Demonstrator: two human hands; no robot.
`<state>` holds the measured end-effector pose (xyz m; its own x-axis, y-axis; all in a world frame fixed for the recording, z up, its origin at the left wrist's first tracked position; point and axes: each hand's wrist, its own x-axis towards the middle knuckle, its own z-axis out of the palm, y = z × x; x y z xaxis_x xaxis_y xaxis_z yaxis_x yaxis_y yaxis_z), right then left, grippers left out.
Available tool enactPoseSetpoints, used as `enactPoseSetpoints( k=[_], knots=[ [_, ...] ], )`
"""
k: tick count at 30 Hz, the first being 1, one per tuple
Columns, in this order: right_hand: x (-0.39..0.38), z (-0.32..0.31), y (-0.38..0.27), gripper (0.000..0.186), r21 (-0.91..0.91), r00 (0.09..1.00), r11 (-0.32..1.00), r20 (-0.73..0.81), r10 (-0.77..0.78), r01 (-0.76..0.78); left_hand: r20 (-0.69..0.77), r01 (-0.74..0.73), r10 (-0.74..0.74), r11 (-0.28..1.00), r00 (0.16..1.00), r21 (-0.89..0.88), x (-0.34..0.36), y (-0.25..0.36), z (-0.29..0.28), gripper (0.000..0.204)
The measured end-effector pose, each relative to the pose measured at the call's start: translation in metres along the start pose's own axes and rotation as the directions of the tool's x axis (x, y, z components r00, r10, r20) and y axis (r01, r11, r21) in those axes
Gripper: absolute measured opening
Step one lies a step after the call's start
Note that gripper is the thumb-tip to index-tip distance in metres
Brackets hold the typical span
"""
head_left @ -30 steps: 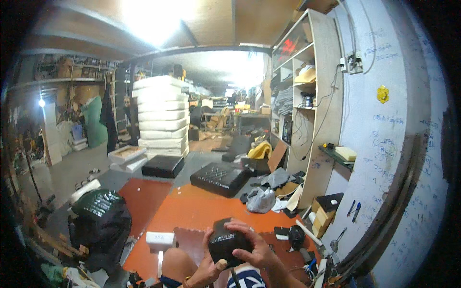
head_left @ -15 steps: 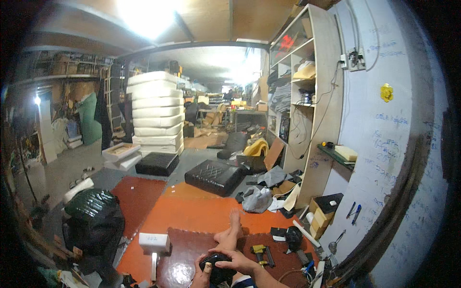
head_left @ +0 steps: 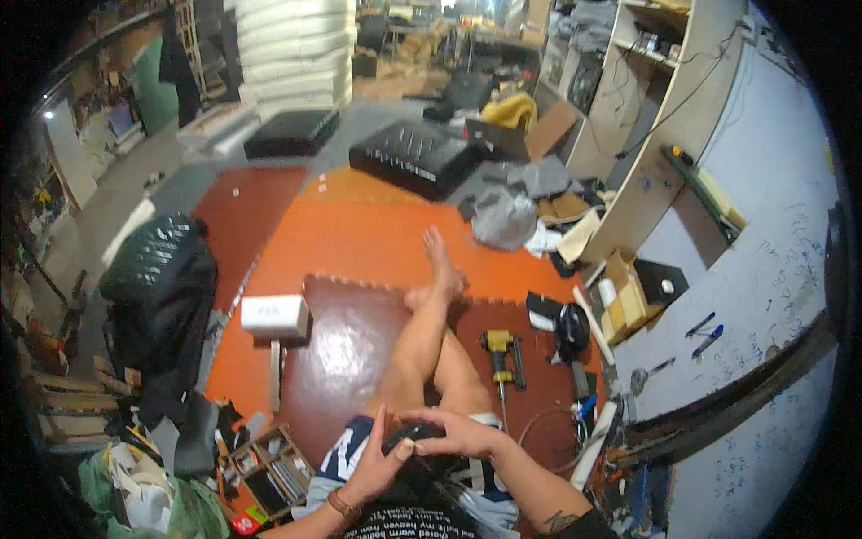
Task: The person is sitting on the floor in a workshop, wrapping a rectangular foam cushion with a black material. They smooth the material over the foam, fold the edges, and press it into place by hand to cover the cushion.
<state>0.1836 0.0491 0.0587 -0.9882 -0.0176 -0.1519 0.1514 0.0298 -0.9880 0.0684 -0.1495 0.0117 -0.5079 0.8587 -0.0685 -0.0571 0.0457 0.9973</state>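
— Looking at the bottom centre of the frame: what do the hands hold?

— Both are on a dark object [head_left: 415, 437] lying in the person's lap, above the shorts. The left hand [head_left: 375, 460] comes up from the lower left, wearing a bracelet, its fingers curled round the near side. The right hand [head_left: 458, 433] lies over the top from the right, fingers together and pressed flat on it.

— What is the object?

— Hard to say; it is mostly covered by the hands, and it may be a small black cushion or pad.

— And around it?

— The legs [head_left: 429, 334] stretch up the middle of the frame over a dark brown mat [head_left: 341, 346], crossed at the ankles. A yellow nail gun [head_left: 500, 352] lies just right of the knees. A white box [head_left: 275, 315] sits on the mat's left edge, with a black bag [head_left: 160, 278] further left. A tray of small parts [head_left: 268, 463] is at the lower left, near the left wrist. At the upper centre a black cushion [head_left: 415, 157] rests on the floor.
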Motion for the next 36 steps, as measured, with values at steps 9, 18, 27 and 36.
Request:
enactPoseSetpoints(
  k=[9, 18, 27, 36],
  knots=[
    [-0.01, 0.032, 0.014, 0.044, -0.066, 0.962, 0.997, -0.272, 0.03, -0.05, 0.093, 0.12, -0.119, 0.993, 0.989, -0.012, -0.009, 0.018, -0.003, 0.069],
    [-0.016, 0.065, 0.007, 0.044, -0.333, 0.808, 0.939, -0.53, -0.257, 0.081, 0.342, 0.265, -0.249, 0.964, 0.906, 0.001, 0.005, 0.049, -0.033, 0.06],
    [-0.038, 0.094, 0.003, 0.107, -0.325, 0.819, 0.925, -0.573, -0.028, -0.196, 0.487, 0.133, -0.119, 0.991, 0.865, 0.007, 0.007, 0.055, -0.038, 0.06],
    [-0.042, 0.1, 0.031, 0.083, -0.289, 0.819, 0.956, -0.561, -0.122, -0.056, 0.577, 0.07, -0.091, 0.996, 0.811, 0.059, 0.021, 0.051, -0.043, 0.048]
  ],
)
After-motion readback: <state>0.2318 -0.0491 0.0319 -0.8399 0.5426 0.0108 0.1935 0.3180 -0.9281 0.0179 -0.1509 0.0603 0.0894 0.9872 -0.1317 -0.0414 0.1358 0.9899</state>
